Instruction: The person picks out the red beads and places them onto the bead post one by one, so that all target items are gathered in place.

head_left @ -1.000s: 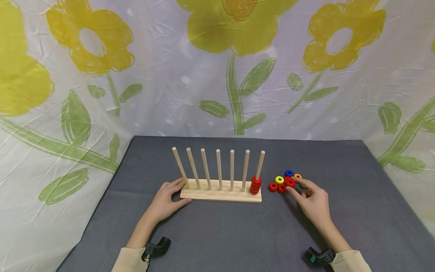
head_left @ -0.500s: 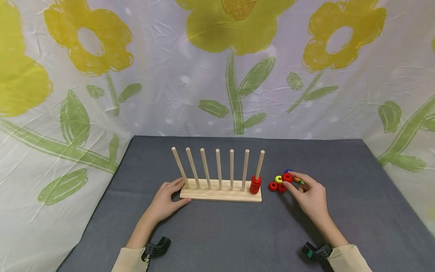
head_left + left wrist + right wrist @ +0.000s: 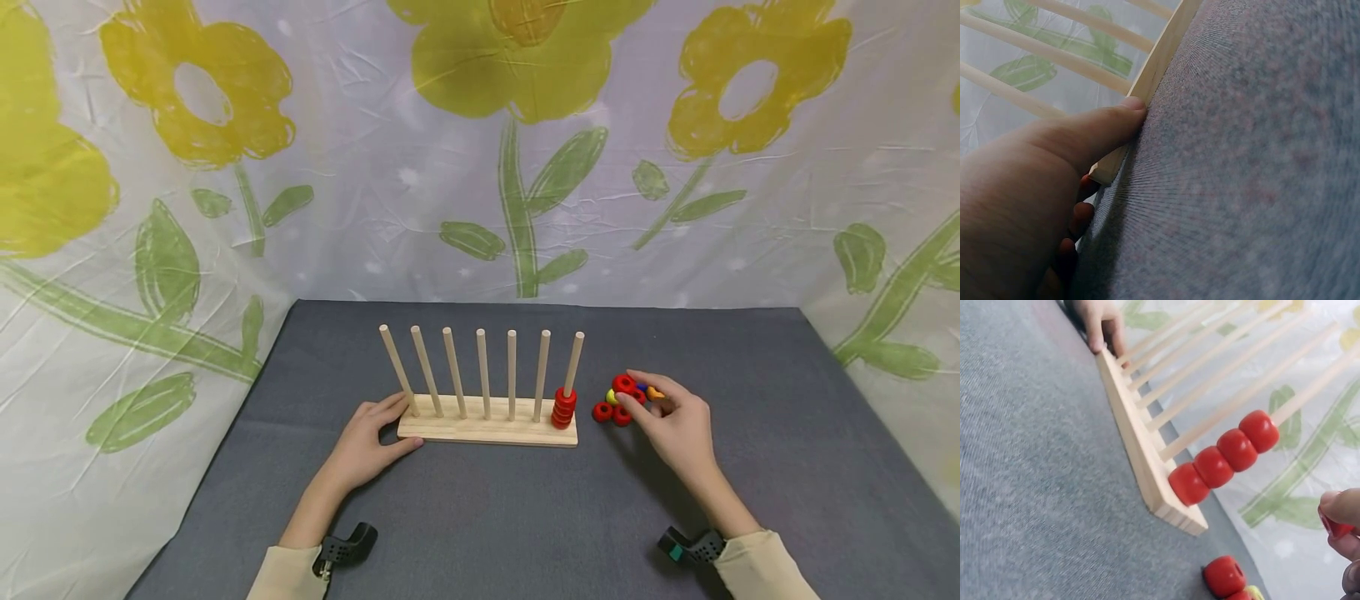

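Note:
A pale wooden base (image 3: 487,429) bears a row of several upright pegs. Several red beads (image 3: 1225,456) are stacked on its rightmost peg (image 3: 574,364); the other pegs hold none. My left hand (image 3: 362,443) grips the base's left end, thumb (image 3: 1113,122) along the front edge and fingers behind. Between thumb and index finger, my right hand (image 3: 682,429) pinches a red bead (image 3: 623,383), raised over the loose pile right of the base. In the right wrist view this held bead (image 3: 1334,526) shows only partly behind the fingertips.
Loose beads lie under and beside the right hand: red beads (image 3: 602,412), a yellow one (image 3: 611,397), a blue and an orange one (image 3: 655,392), partly covered. Dark grey cloth (image 3: 495,517) covers the table. A flower-printed curtain (image 3: 375,208) stands behind.
The right hand has lifted the red bead from the pile and moved it a little left and up. The left hand and the base have stayed in place.

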Available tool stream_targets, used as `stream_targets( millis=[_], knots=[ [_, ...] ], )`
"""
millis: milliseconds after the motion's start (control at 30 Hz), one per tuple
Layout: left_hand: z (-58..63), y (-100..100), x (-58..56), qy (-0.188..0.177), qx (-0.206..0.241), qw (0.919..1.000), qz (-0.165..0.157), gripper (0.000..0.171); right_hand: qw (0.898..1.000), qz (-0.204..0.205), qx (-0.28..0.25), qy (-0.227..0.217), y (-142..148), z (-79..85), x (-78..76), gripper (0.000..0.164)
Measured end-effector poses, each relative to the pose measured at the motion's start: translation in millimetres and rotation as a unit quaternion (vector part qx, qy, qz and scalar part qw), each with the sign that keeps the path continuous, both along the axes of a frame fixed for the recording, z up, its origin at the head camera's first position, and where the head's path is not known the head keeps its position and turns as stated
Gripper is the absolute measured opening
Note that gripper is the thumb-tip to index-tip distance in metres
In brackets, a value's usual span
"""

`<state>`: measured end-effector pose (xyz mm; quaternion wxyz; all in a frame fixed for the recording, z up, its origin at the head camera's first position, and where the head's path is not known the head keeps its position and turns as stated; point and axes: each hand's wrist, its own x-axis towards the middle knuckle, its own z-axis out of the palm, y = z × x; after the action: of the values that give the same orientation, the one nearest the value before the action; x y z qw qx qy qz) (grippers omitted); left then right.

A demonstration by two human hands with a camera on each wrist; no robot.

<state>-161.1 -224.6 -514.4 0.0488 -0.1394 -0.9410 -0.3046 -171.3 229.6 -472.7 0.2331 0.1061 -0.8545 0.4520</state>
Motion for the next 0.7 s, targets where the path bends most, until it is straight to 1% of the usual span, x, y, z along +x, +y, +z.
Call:
stream_targets(
  millis=[267, 467, 700],
  knots=[
    [0.6, 0.3, -0.1, 0.003, 0.001, 1.0000, -0.002, 0.075, 1.000, 0.003, -0.020, 0.006, -5.5, 9.3, -2.6, 0.035],
    [-1.3, 0.1, 0.3, 0.006, -0.003, 1.0000, -0.002, 0.074, 1.000, 0.007, -0.028, 0.008, -10.6, 15.1, -4.6, 0.035],
    [-0.3, 0.3, 1.0, 0.008, 0.000, 1.0000, -0.002, 0.074, 0.999, 0.023, -0.032, 0.021, -15.9, 22.4, -5.2, 0.036]
  ],
)
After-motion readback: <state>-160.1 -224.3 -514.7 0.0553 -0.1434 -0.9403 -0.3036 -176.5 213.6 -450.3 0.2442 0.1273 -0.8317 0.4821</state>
